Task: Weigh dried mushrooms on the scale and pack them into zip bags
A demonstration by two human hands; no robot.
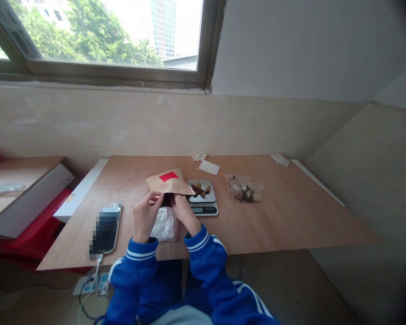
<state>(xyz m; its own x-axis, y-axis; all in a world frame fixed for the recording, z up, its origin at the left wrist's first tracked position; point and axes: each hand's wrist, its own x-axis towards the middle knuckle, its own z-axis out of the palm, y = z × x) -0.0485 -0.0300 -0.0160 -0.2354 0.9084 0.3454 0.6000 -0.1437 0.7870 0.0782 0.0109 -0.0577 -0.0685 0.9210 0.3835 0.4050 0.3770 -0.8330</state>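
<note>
A brown kraft paper bag [155, 180] with a red label is tipped with its opening towards me. My left hand [146, 214] pinches the bag's near edge between thumb and fingers. At the dark opening is my right hand [185, 211], its fingertips hidden inside, so what they hold cannot be seen. Just right of the bag stands a small digital kitchen scale [209, 209]; several brown dried pieces [200, 189] lie on its plate. Under my hands a clear plastic zip bag [165, 225] rests on the table.
On the wooden table [284, 221], zip bags [246, 192] with pale and dark pieces lie to the right. A white card [209, 167] and crumpled tissue [199, 157] are at the back. A phone [104, 231] on a charging cable [97, 271] is at the left.
</note>
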